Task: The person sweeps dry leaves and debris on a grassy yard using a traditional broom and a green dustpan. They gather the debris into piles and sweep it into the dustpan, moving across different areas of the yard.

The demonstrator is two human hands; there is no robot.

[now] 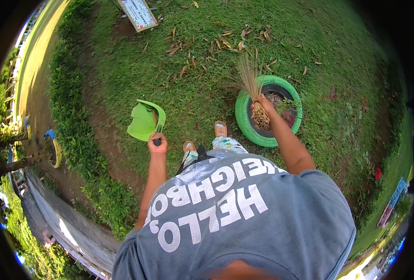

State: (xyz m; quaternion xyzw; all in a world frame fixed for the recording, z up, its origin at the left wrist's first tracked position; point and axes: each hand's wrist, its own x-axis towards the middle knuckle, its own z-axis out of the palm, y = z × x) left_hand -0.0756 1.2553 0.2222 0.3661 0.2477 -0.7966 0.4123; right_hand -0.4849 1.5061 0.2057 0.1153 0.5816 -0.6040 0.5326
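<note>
My left hand [157, 144] is closed round the dark-tipped handle of a bright green dustpan [141, 122]. A few brown leaves lie inside the pan, which is held out over the grass to my left. In my right hand [261, 103] is a stick broom [249, 80], gripped round its bundle of thin sticks. Its fine bristle ends fan out toward the far side, while the thick cut ends point back toward me. Beneath the broom and my right forearm is a green-painted tire planter [244, 122], partly covered by them, with soil and small reddish plants within.
Dry brown leaves [183, 70] are scattered over the grass ahead. A small sign board [139, 14] stands at the far left. A leafy hedge [69, 88] runs down the left side, with a blue and yellow tire [55, 149] beyond it. My sandalled feet [220, 129] are on the grass.
</note>
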